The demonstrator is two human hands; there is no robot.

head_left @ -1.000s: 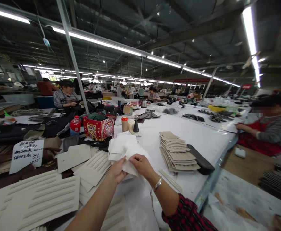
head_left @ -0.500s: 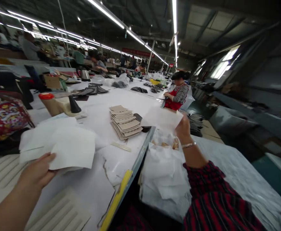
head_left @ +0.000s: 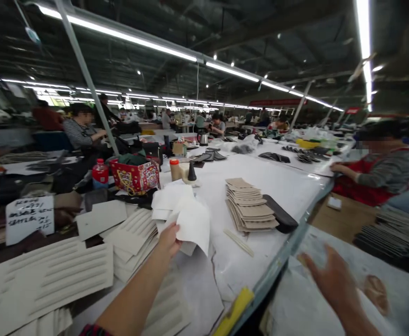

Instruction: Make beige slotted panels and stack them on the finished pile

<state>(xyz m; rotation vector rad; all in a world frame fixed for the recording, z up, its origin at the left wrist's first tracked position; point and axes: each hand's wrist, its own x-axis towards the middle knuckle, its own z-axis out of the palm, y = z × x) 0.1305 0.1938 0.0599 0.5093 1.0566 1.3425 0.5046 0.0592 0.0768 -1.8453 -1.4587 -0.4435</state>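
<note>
My left hand (head_left: pixel 169 240) is closed on the edge of some white sheets (head_left: pixel 193 224) above the table. The sheets fan out in front of it and overlap. Low on the right, my right hand (head_left: pixel 333 275) has its fingers spread, with no sheet in its grasp. Beneath it are white sheets (head_left: pixel 295 298) beyond the table's edge; whether it touches them I cannot tell. A stack of beige pieces (head_left: pixel 251 207) stands on the table, beside a dark curved piece (head_left: pixel 280 214). Ribbed off-white panels (head_left: pixel 74 275) lie to the left of my left forearm.
A thin pale strip (head_left: pixel 238 242) lies before the beige stack. Yellow tape (head_left: pixel 237 310) marks the table's near edge. A red patterned box (head_left: pixel 134 175), a red-capped bottle (head_left: pixel 100 173) and a handwritten card (head_left: pixel 30 219) are at left. A co-worker in a red apron (head_left: pixel 375 177) sits at right.
The view has swung left. My right hand has let go of the white sheet it held up and is now lower, over the pile, with fingers apart. My left hand still holds its sheets.
</note>
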